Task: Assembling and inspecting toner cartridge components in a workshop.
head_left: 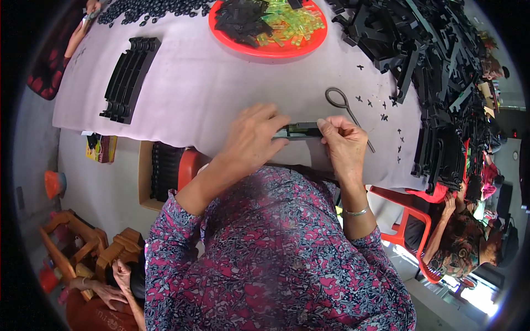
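Note:
Both my hands hold one long black plastic strip (301, 131) flat against the pale pink tablecloth (210, 94) near the table's front edge. My left hand (254, 138) grips its left end, fingers curled over it. My right hand (343, 144) pinches the right end with thumb and forefinger; a silver bangle sits on that wrist. A yellow-green insert shows in the strip between the hands.
A red round tray (269, 48) with black parts and yellow-green pieces stands at the back. A stack of black strips (130, 77) lies left. A big heap of black parts (430, 60) fills the right. A metal loop tool (342, 105) and small black crosses lie nearby. Other people sit around.

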Action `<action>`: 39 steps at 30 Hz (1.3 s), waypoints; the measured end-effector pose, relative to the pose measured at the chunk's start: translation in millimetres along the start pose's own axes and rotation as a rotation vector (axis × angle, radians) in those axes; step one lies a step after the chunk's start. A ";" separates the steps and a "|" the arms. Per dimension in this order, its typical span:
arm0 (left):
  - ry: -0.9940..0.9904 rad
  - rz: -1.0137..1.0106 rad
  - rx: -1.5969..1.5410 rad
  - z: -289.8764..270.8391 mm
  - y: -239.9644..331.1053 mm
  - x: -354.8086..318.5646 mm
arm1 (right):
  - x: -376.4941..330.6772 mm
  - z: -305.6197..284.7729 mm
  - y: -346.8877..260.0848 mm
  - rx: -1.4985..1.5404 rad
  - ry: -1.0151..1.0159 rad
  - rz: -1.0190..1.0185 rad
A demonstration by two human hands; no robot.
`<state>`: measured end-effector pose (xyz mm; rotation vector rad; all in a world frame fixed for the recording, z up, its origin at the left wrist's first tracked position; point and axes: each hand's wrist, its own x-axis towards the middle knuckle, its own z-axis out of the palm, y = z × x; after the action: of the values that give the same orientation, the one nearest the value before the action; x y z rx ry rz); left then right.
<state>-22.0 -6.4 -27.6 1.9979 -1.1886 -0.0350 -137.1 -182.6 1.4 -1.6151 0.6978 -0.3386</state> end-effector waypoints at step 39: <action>-0.164 -0.128 -0.301 -17.2 -5.1 -0.3 | -11.6 19.0 -2.4 -0.067 0.050 0.062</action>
<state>-11.6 5.6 -19.2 1.8259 -1.0825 -0.4245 -134.3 -160.4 2.3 -1.6493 0.8028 -0.3148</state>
